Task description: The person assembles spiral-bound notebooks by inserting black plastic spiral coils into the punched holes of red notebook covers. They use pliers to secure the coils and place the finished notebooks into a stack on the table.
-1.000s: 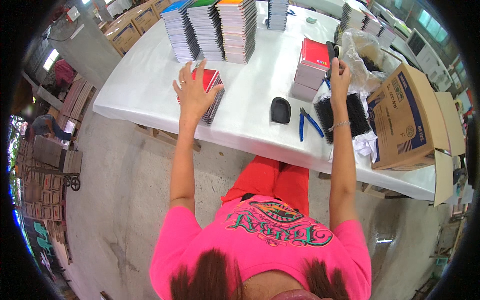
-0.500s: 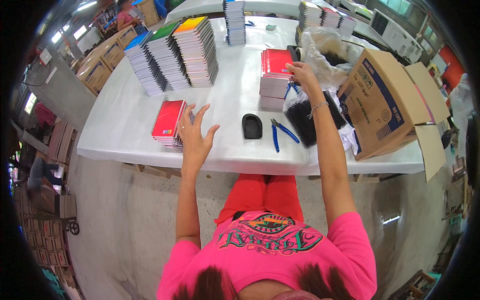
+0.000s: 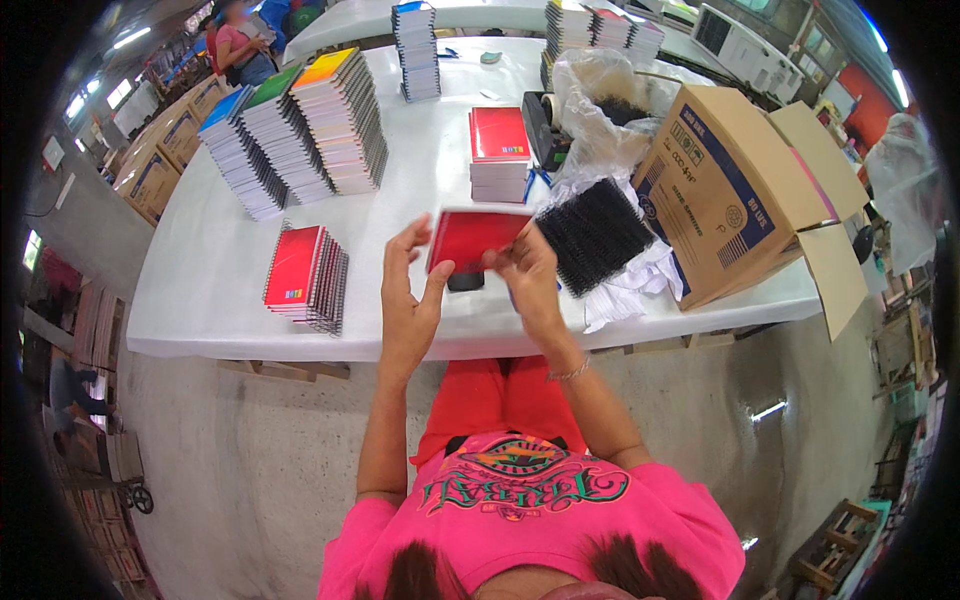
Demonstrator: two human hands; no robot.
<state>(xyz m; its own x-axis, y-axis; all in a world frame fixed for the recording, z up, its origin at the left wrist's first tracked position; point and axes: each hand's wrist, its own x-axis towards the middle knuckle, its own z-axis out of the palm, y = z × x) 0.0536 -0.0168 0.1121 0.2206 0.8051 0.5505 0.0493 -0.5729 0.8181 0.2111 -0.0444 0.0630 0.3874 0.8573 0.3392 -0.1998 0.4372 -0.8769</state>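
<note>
Between my hands, above the table's near edge, is a red-covered notebook (image 3: 470,238), slightly blurred; no coil shows on it. My right hand (image 3: 532,285) grips its right side, fingers bent over the cover. My left hand (image 3: 408,300) holds the left edge, with the thumb at the lower corner. A black curved piece (image 3: 465,283) shows partly beneath the notebook. Beyond it stands a stack of red-covered books (image 3: 500,145) with no coils visible. To the left lies a small pile of red spiral notebooks (image 3: 300,270). Black binding coils (image 3: 592,238) are heaped right of my right hand.
Tall stacks of blue (image 3: 240,150), green (image 3: 288,135) and yellow-orange (image 3: 340,120) spiral notebooks stand at the left. An open cardboard box (image 3: 710,200) sits at the right, beside a clear plastic bag (image 3: 595,110). Another person (image 3: 243,45) stands at the far left.
My right hand has brought a red notebook from the far stack toward me. My left hand has moved right to meet it. The blue pliers are now hidden from view.
</note>
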